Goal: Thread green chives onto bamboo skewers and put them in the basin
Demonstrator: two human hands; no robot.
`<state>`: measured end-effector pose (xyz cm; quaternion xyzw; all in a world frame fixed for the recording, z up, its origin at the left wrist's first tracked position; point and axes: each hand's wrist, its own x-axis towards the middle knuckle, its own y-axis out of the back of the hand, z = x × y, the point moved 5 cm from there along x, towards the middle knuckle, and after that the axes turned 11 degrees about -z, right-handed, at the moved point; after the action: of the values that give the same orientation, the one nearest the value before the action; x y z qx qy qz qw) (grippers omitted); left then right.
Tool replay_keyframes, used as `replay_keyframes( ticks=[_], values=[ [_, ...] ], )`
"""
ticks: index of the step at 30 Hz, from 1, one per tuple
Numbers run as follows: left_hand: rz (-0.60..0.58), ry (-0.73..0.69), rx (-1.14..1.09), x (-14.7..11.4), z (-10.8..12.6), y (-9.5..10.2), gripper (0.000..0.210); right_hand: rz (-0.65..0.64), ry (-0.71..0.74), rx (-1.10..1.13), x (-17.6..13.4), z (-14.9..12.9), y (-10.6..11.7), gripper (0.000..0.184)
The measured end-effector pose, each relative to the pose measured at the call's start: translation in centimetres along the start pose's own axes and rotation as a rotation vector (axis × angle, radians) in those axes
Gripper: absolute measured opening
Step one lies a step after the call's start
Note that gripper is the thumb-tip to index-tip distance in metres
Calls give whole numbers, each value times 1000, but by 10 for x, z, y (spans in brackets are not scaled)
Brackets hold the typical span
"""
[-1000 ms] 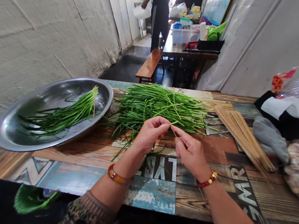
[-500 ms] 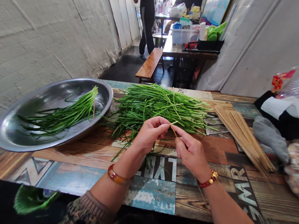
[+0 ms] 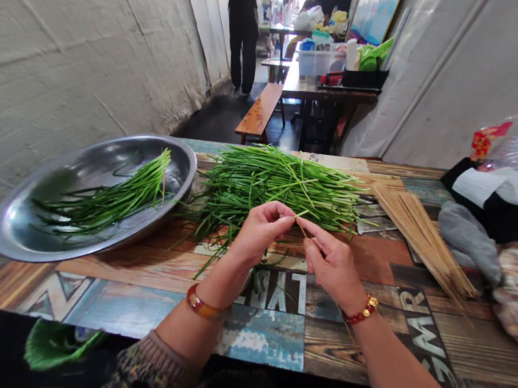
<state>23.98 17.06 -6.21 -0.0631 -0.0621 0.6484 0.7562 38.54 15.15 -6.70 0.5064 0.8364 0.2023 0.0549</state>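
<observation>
My left hand (image 3: pixel 260 229) and my right hand (image 3: pixel 330 259) meet above the table, just in front of a big loose pile of green chives (image 3: pixel 280 187). The left fingers pinch a few chive stalks, whose green ends hang below the hand. The right fingers pinch a thin bamboo skewer (image 3: pixel 301 225) whose tip points into those stalks. A steel basin (image 3: pixel 38 210) at the left holds a bundle of chives (image 3: pixel 108 202) threaded on a skewer.
A heap of bamboo skewers (image 3: pixel 423 238) lies right of the chives. Bags, cloth and plastic wrap (image 3: pixel 511 196) crowd the right end. The white wall runs close on the left. Behind, a bench (image 3: pixel 259 109), a loaded table (image 3: pixel 333 77) and a standing person (image 3: pixel 240 12).
My hands have hardly moved. The person in the background has walked away to the left, farther down the aisle.
</observation>
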Motion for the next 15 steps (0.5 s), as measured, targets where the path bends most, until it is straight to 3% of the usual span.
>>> replay_keyframes(
  ticks=[15],
  values=[
    [-16,-3,49,1,0,4,15,-9,-2,-26,1,1,-2,42]
  ],
)
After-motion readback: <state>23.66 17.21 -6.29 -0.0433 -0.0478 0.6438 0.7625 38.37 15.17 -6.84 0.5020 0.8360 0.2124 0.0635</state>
